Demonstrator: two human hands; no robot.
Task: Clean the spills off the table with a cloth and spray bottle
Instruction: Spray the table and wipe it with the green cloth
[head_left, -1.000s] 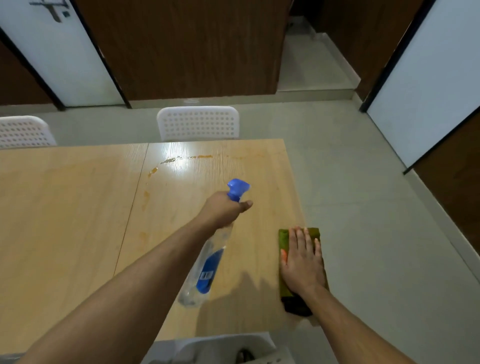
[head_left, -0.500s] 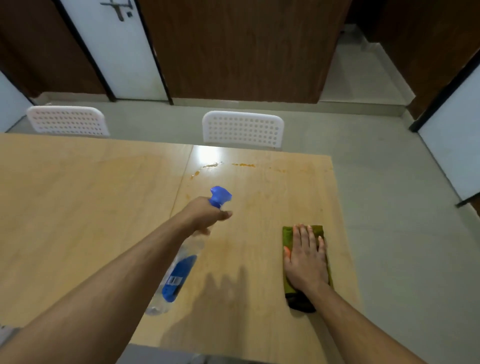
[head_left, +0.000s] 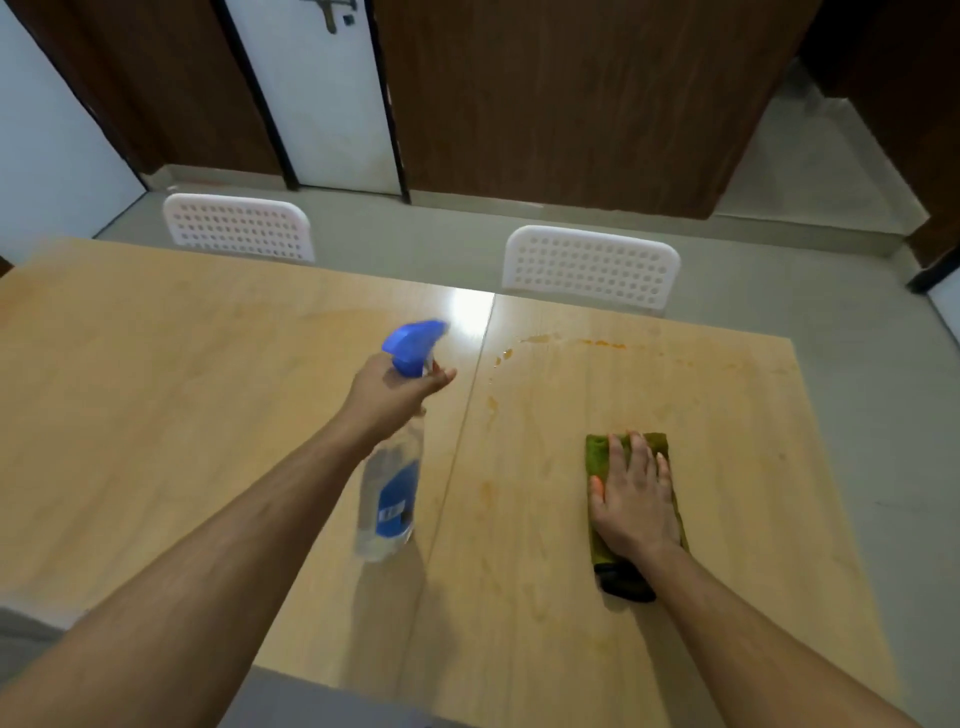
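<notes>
Spray bottle (head_left: 390, 488) is held up over the worktop (head_left: 156, 395), left of the seam between the two panels, clear body with blue label, blue trigger head pointing away and slightly blurred. Left hand (head_left: 392, 392) grips its neck, fingers curled round it under the trigger head. Green cloth (head_left: 602, 449) lies folded on the right panel, near the right edge; a dark end sticks out at the wrist side. Right hand (head_left: 635, 499) rests flat on the cloth, fingers straight and together, covering most of it. Orange-brown spills (head_left: 597, 342) run in a line near the far edge of the right panel, with smaller drops (head_left: 491, 401) by the seam and fainter smears closer in, between bottle and cloth.

Worktop is light wood grain, two panels butted together, glare patch at the far end of the seam. Two white perforated chair backs (head_left: 592, 267) and (head_left: 239, 228) stand at the far side. Grey tiled floor (head_left: 857, 322) beyond and to the right. Dark wood wall panels (head_left: 571, 104) at the back, a white door (head_left: 322, 104) with black frame; its handle is cut off at the top edge. Both forearms run out of the bottom of the view. Label text on the bottle is too blurred to read.
</notes>
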